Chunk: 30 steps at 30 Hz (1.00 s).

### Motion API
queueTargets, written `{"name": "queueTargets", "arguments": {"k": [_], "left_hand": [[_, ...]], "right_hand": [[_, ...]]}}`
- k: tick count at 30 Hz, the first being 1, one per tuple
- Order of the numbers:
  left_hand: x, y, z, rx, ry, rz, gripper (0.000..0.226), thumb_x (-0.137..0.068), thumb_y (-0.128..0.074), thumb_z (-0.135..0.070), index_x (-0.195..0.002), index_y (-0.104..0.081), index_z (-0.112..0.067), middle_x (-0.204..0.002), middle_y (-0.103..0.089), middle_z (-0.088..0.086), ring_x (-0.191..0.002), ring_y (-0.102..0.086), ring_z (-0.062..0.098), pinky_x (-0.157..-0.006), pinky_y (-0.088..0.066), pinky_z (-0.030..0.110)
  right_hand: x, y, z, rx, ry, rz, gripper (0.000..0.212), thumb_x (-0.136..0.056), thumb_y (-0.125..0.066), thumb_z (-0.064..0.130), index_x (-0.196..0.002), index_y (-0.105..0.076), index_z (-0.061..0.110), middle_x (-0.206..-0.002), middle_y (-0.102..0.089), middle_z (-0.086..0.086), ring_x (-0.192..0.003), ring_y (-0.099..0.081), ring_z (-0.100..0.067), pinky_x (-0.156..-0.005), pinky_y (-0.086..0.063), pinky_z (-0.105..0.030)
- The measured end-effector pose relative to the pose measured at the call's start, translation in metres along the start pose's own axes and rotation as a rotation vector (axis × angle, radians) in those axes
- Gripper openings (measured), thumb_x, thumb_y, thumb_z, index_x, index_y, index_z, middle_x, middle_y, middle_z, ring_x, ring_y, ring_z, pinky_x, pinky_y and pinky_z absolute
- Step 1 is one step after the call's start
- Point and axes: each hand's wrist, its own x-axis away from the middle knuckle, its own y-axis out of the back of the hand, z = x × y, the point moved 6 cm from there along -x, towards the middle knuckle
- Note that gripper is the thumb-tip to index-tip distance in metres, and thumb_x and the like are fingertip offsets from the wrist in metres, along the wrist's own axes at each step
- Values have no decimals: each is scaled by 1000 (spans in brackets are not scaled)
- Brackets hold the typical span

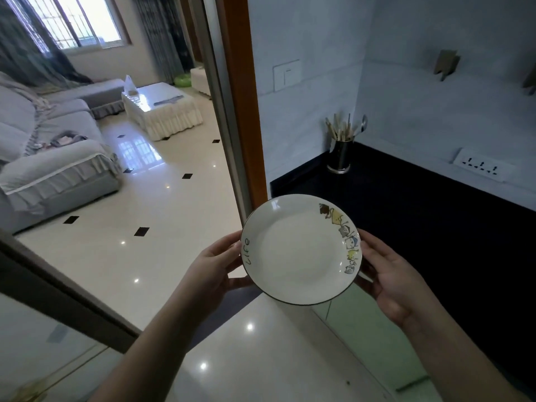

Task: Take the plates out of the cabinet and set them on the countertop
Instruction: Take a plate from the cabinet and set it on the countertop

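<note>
1. So the plate [301, 249] is up in the air, held level and face up between both hands, out in front of the near corner of the black table [420, 227]. It's over the floor [145, 256] and the table's edge, not resting on anything.
2. Grip: left hand [216, 269] has the plate's left rim, right hand [388, 274] has the right rim. Both are clenched onto it, fingers curled under and thumbs up at the rim, so the plate sits right between the two palms.
3. It's round, so no real long axis. The cartoon print runs along the right rim by the right thumb, and the word "Life" sits on the left rim by the left thumb. Thin dark line around the whole edge.
4. Around it: a metal cup [340, 156] of chopsticks and spoons stands at the table's far left corner, well apart from the plate. A white power strip [481, 169] lies along the back wall.
5. The table surface between the plate and that cup is bare dark stone.
6. Left of the door frame [242, 111] there's a living room with a grey sofa [52, 158] and a white coffee table [162, 110].
</note>
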Motion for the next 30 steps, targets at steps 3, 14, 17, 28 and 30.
{"name": "queueTargets", "arguments": {"k": [3, 14, 17, 28, 30], "left_hand": [[-31, 2, 0, -18, 22, 20, 26, -101, -54, -18, -119, -71, -21, -113, -74, 9, -103, -71, 24, -67, -60, 39], [-177, 22, -14, -67, 127, 182, 25, -101, -54, -18, -120, -71, -21, -110, -76, 10, -98, -73, 29, -75, -63, 47], [-217, 24, -23, -88, 160, 241, 24, -100, -56, -17, -117, -72, -20, -104, -76, 12, -89, -75, 28, -63, -62, 38], [-325, -13, -6, -153, 244, 388, 23, -99, -57, -23, -118, -69, -23, -111, -74, 12, -105, -67, 33, -75, -62, 45], [-348, -26, 3, -156, 271, 392, 21, -98, -59, -22, -117, -69, -24, -108, -76, 7, -105, -69, 30, -75, -62, 47]], "right_hand": [[-21, -2, 1, 10, 9, -27, 25, -97, -55, 23, -107, -73, 37, -107, -76, 6, -91, -72, -10, -70, -56, -31], [-102, -25, -8, -33, 19, -252, 24, -96, -56, 24, -106, -73, 38, -108, -75, 6, -94, -72, -12, -78, -55, -37], [-119, -35, -12, -67, 2, -319, 23, -96, -57, 23, -108, -71, 37, -108, -75, 5, -92, -73, -13, -72, -54, -33], [-166, -16, -7, -86, 19, -488, 22, -96, -57, 23, -107, -73, 34, -105, -76, 1, -93, -73, -17, -87, -57, -49], [-182, -5, -7, -105, 23, -509, 22, -96, -58, 24, -107, -72, 35, -105, -76, 2, -93, -73, -18, -73, -61, -39]]}}
